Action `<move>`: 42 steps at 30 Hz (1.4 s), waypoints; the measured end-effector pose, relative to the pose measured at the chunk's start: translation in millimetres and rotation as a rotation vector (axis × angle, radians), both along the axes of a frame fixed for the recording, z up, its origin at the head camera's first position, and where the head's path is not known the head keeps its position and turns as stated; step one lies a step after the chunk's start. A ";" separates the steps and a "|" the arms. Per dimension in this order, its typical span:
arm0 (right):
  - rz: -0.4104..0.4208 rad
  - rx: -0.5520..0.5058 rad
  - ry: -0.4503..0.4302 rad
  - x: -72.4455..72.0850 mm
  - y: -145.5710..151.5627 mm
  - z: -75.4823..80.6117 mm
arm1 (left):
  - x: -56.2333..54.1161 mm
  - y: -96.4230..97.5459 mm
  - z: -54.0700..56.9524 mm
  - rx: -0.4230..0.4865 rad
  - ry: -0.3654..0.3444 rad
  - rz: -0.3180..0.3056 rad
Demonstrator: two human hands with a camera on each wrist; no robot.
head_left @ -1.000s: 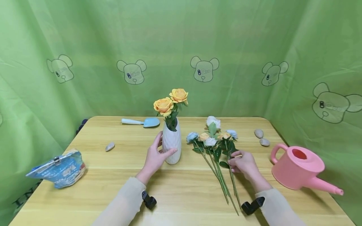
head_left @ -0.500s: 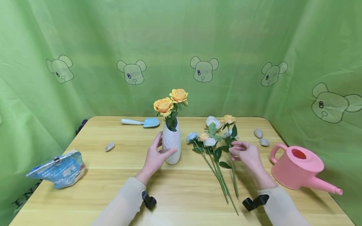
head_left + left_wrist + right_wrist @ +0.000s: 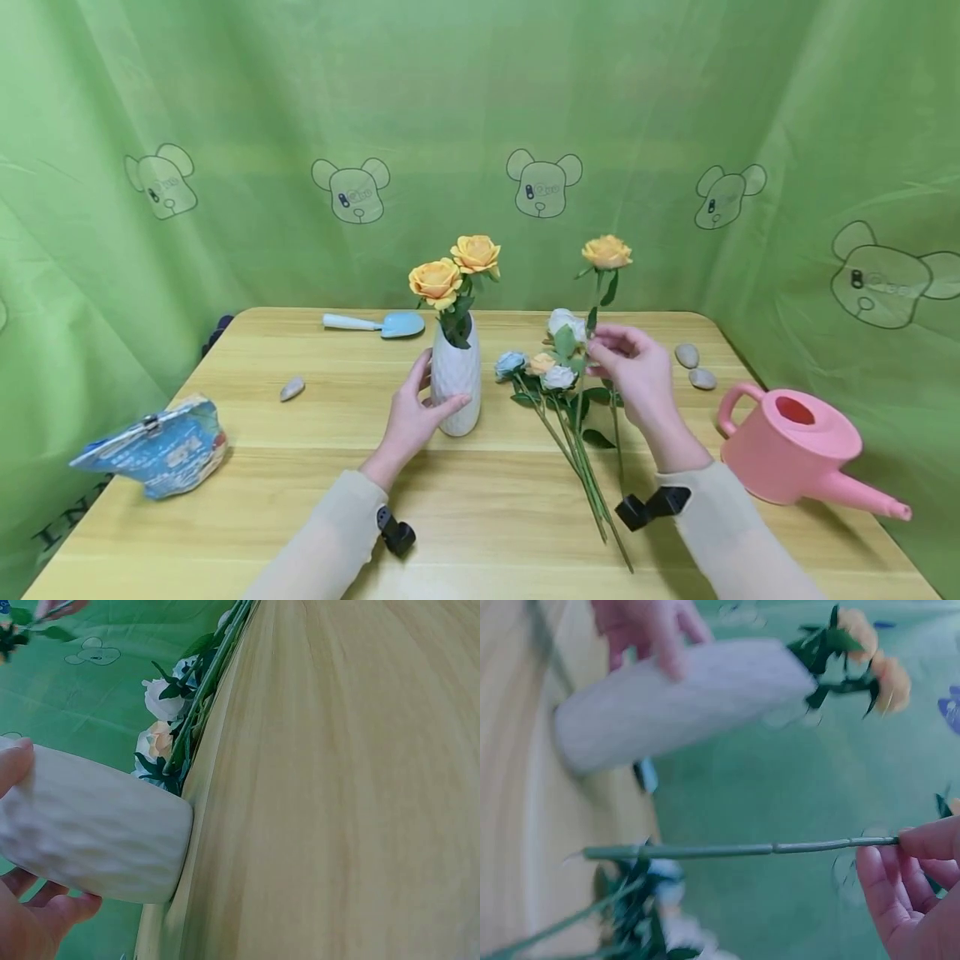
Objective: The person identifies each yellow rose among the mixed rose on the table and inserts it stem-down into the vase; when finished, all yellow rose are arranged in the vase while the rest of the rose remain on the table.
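My left hand (image 3: 412,421) grips the white textured vase (image 3: 459,387), which stands upright on the table with two yellow-orange roses (image 3: 435,283) in its mouth. In the left wrist view, thumb and fingers lie on either side of the vase (image 3: 97,825). My right hand (image 3: 636,373) pinches the stem of another yellow-orange rose (image 3: 607,252) between thumb and fingertips and holds it upright. The right wrist view shows its green stem (image 3: 727,850) with the lower end free. Below and beside that hand lie several artificial roses, among them a blue rose (image 3: 512,364) and a white rose (image 3: 558,378).
A pink watering can (image 3: 787,450) stands at the right, near two pebbles (image 3: 686,356). At the back left lies a blue trowel (image 3: 401,324). A lone pebble (image 3: 292,388) and a clipped blue bag (image 3: 180,454) are on the left. Green curtain (image 3: 450,125) surrounds the table.
My right hand has lifted the yellow-orange rose off the pile, raising it upright and a little to the left. My left hand and the vase have stayed in place.
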State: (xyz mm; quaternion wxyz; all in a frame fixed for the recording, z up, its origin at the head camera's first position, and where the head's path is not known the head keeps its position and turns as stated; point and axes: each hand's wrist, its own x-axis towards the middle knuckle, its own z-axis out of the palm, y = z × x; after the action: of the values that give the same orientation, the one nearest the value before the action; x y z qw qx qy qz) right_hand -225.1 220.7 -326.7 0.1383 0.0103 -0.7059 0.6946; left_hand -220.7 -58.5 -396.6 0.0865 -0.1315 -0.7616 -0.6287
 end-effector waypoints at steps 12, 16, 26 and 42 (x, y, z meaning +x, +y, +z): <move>-0.002 -0.317 0.295 -13.5 -62.9 69.8 | 2.1 0.6 3.0 -0.030 -0.008 0.027; -0.018 -0.397 0.387 -19.5 -75.8 85.3 | 2.1 1.1 3.5 -0.035 -0.022 0.021; -0.023 -0.440 0.498 -31.4 -103.8 87.0 | 2.2 0.2 3.7 -0.034 -0.026 0.017; -0.005 -0.262 0.456 -31.5 -132.8 21.2 | 0.2 0.8 -1.0 -0.019 0.019 0.030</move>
State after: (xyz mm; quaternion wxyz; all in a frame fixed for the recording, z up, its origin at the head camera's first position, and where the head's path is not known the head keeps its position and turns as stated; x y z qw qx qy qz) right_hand -256.6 88.0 -305.5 0.2959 0.1468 -0.5606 0.7594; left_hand -220.5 -57.7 -397.7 0.1020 -0.1267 -0.7686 -0.6186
